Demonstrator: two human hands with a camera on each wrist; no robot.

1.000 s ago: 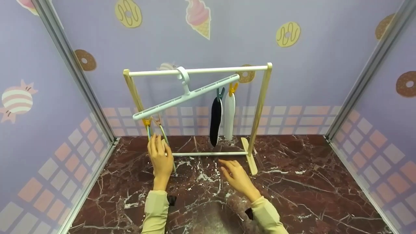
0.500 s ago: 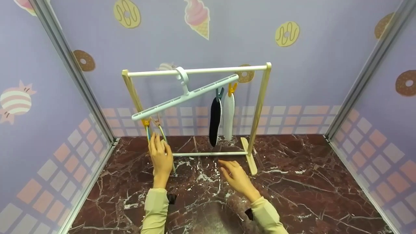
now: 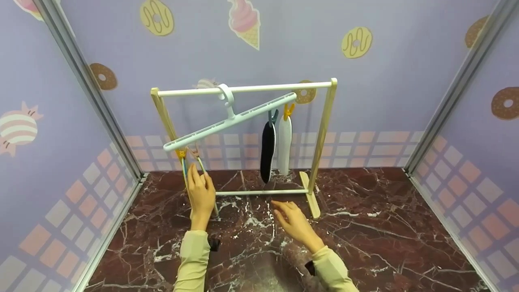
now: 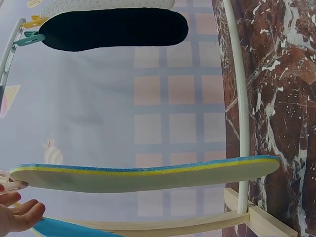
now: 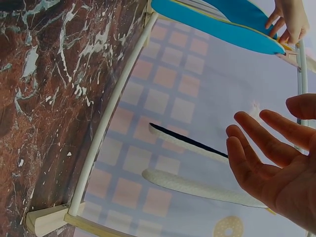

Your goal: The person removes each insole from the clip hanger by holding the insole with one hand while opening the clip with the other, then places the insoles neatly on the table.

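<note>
A pale hanger (image 3: pixel 231 119) hangs tilted, its left end low. An orange clothespin (image 3: pixel 182 153) and a pinkish clothespin (image 3: pixel 194 152) at that end hold two blue-and-yellow-edged shoe insoles; one insole (image 4: pixel 143 178) shows its pale side in the left wrist view. My left hand (image 3: pixel 201 196) is up beside these insoles, fingers extended; in the right wrist view its fingertips overlap the blue insole (image 5: pixel 247 12) near the clips. At the high end hang a black insole (image 3: pixel 268 152) and a white insole (image 3: pixel 285 146). My right hand (image 3: pixel 296 221) holds nothing, fingers relaxed, in front of the rack.
The hanger hooks over the white top bar (image 3: pixel 279 86) of a wooden-sided rack. A lower bar (image 3: pixel 259 192) joins its sides, and a wooden foot (image 3: pixel 310 198) rests on the dark red marbled table (image 3: pixel 377 235). Patterned walls (image 3: pixel 397 73) stand behind and at both sides.
My left hand has risen slightly along the left insoles. My right hand stays nearly in place, and the hanger keeps its tilt. The head view has shifted a little.
</note>
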